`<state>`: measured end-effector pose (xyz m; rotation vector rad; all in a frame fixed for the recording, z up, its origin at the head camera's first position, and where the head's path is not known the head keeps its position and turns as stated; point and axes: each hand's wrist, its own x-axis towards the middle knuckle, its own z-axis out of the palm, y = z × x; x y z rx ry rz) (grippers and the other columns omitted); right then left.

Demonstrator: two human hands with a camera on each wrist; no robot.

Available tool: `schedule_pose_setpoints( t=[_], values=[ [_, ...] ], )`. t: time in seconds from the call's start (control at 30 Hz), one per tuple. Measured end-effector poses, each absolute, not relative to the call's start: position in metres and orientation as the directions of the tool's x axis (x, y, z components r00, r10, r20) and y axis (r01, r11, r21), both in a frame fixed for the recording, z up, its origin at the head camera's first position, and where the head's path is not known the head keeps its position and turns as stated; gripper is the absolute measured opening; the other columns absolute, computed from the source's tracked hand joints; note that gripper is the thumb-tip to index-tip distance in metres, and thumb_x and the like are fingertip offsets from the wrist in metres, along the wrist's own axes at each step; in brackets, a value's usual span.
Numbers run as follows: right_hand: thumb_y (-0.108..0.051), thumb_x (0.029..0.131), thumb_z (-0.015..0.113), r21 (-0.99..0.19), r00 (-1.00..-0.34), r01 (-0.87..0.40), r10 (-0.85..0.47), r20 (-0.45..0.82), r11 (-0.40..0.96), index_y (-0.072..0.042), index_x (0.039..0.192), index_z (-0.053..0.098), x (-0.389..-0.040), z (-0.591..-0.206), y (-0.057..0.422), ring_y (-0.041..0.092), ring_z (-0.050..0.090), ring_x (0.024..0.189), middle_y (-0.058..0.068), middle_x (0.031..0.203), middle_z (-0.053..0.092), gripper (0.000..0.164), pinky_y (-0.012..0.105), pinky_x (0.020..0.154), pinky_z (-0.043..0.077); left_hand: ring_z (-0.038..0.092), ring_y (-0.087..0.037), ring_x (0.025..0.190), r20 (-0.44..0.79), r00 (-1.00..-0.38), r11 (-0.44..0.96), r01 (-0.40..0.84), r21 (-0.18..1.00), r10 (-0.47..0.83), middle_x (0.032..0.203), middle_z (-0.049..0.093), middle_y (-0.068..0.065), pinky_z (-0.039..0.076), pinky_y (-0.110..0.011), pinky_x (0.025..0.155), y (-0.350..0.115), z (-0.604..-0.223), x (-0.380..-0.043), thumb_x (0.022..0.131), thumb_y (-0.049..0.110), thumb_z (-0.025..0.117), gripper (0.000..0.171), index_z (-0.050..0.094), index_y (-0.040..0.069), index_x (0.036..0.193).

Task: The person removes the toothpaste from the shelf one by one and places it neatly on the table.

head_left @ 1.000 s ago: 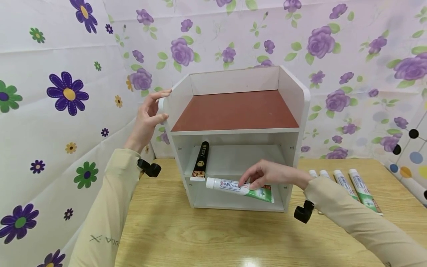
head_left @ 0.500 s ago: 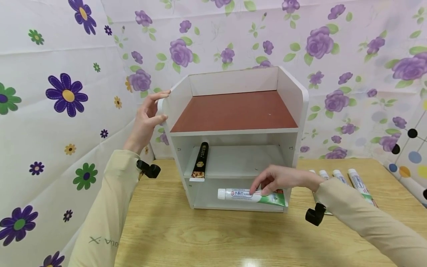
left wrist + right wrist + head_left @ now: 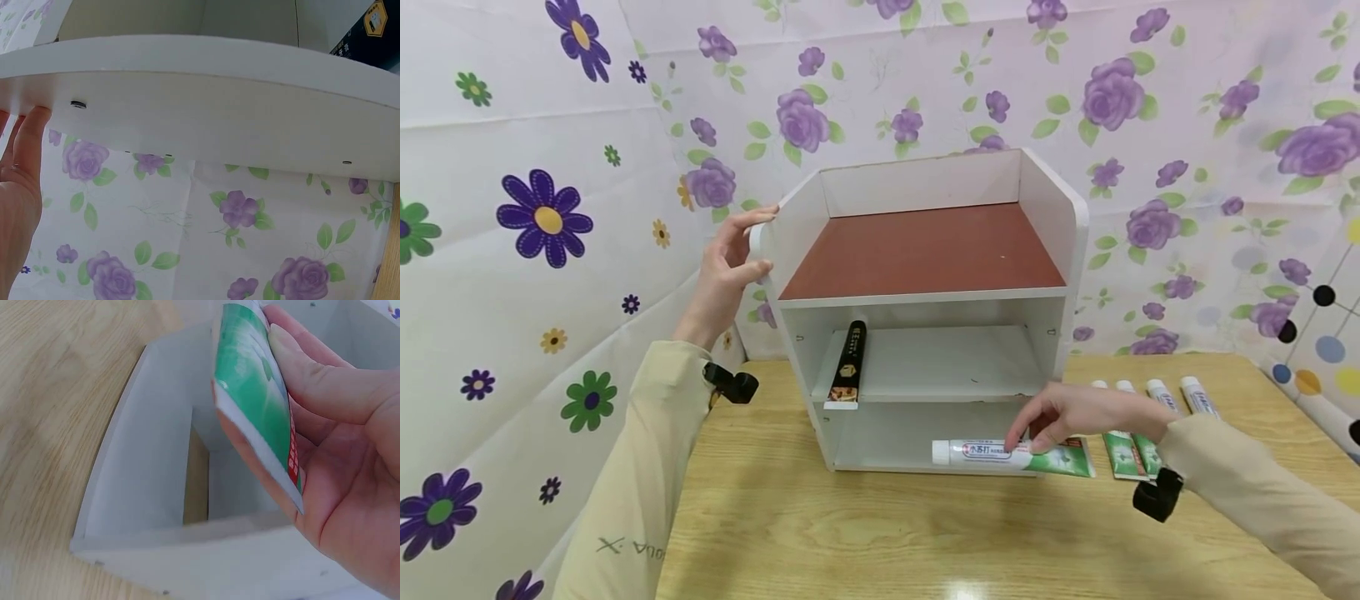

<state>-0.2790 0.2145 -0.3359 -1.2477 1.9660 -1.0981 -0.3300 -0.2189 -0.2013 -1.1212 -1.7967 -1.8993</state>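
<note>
My right hand (image 3: 1067, 417) pinches a white and green toothpaste tube (image 3: 981, 452) between thumb and fingers. The tube lies nearly level, white cap to the left, in front of the lower compartment's right part. Its flat crimped end (image 3: 259, 447) points toward the camera in the right wrist view. My left hand (image 3: 721, 271) grips the upper left side panel of a small white shelf unit (image 3: 925, 296), fingers over the edge and thumb at the front. A black toothpaste tube (image 3: 850, 358) lies on the middle shelf at the left, its flat end at the front edge.
Several more white and green toothpaste tubes (image 3: 1123, 457) lie on the wooden table (image 3: 820, 533) to the right, partly hidden by my right forearm. The unit has a red-brown top board (image 3: 925, 250) with raised sides. Flowered sheets (image 3: 895, 75) hang behind and at the left.
My right hand has moved right and slightly down with the toothpaste tube, from just below the black tube toward the unit's right side. The left hand keeps its grip on the side panel.
</note>
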Motion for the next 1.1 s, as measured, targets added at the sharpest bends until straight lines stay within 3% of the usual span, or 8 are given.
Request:
schedule_pose_setpoints(
  t=[0.23,0.37,0.6,0.7,0.87,1.1],
  values=[
    [-0.004,0.087,0.055,-0.873,-0.389,-0.447,-0.921,-0.006,0.195,-0.007,0.110,0.065,-0.278,-0.345,0.243,0.019,0.033,0.048,0.016,0.072,0.057,0.025,0.033,0.041,0.032,0.036,-0.031,0.117,0.698,-0.656,-0.165,0.684,0.711,0.286,0.138,0.035,-0.011,0.044,-0.030,0.074,-0.219,-0.201,-0.330,0.074,-0.015,0.046,0.053,0.052,0.008,0.122],
    [0.002,0.087,0.053,-0.892,-0.335,-0.430,-0.942,0.014,0.140,-0.002,0.111,0.063,-0.282,-0.351,0.260,0.022,0.029,0.047,0.017,0.070,0.054,0.026,0.038,0.040,0.028,0.036,-0.031,0.116,0.695,-0.660,-0.162,0.681,0.714,0.285,0.138,0.035,-0.010,0.044,-0.029,0.072,-0.219,-0.201,-0.329,0.074,-0.015,0.046,0.053,0.052,0.008,0.121],
    [0.006,0.088,0.049,-0.912,-0.306,-0.381,-0.952,-0.031,0.152,0.000,0.110,0.062,-0.287,-0.359,0.286,0.020,0.032,0.052,0.017,0.089,0.061,0.026,0.034,0.044,0.031,0.037,-0.030,0.114,0.685,-0.673,-0.160,0.670,0.725,0.280,0.138,0.034,-0.010,0.043,-0.030,0.073,-0.219,-0.202,-0.328,0.074,-0.016,0.046,0.053,0.052,0.008,0.121],
    [0.006,0.088,0.049,-0.915,-0.286,-0.373,-0.957,-0.045,0.154,0.001,0.109,0.062,-0.288,-0.361,0.296,0.020,0.029,0.050,0.019,0.080,0.058,0.025,0.039,0.042,0.028,0.036,-0.031,0.116,0.685,-0.672,-0.157,0.672,0.723,0.280,0.138,0.034,-0.010,0.043,-0.030,0.074,-0.218,-0.202,-0.329,0.074,-0.015,0.047,0.052,0.053,0.009,0.121],
    [0.005,0.088,0.049,-0.907,-0.328,-0.358,-0.939,-0.099,0.221,0.001,0.109,0.062,-0.289,-0.363,0.315,0.022,0.027,0.048,0.023,0.067,0.048,0.025,0.042,0.042,0.025,0.035,-0.031,0.118,0.694,-0.664,-0.159,0.680,0.715,0.278,0.137,0.035,-0.010,0.043,-0.030,0.075,-0.218,-0.202,-0.329,0.074,-0.015,0.048,0.052,0.053,0.009,0.120],
    [0.004,0.089,0.047,-0.914,-0.431,-0.296,-0.893,-0.130,0.276,0.004,0.111,0.059,-0.292,-0.374,0.354,0.032,0.024,0.049,0.024,0.067,0.047,0.025,0.043,0.043,0.025,0.036,-0.031,0.118,0.687,-0.669,-0.149,0.677,0.721,0.283,0.138,0.034,-0.010,0.043,-0.031,0.076,-0.218,-0.201,-0.329,0.074,-0.015,0.046,0.053,0.052,0.008,0.121]
  ],
)
